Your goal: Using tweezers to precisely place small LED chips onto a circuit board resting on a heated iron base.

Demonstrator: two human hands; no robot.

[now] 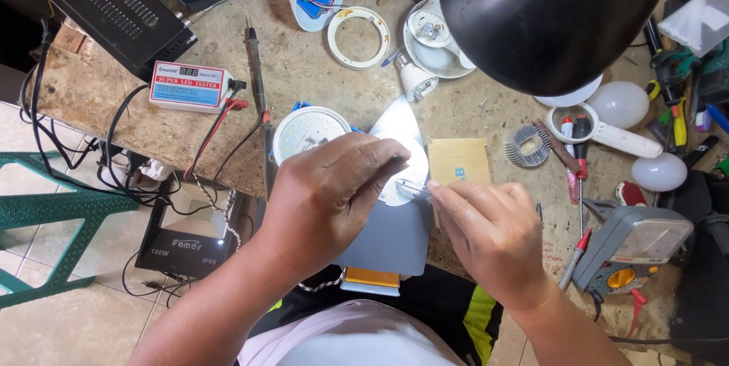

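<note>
My left hand (326, 199) is curled over a round white LED board (406, 180) that lies on a grey-blue pad (395, 241) at the bench's front edge; its fingertips pinch a thin dark tool against the board. My right hand (486, 229) pinches slim metal tweezers (410, 187) whose tip touches the same board. A second round LED disc (304, 130) lies just left of it, and a white bulb housing (399, 119) stands behind.
A black lamp shade (547, 17) hangs over the right of the bench. A small white tester box (190, 86) with leads and a soldering iron (257, 70) lie left. Bulb domes (621, 104), screwdrivers (579, 149), a multimeter (630, 248) crowd the right.
</note>
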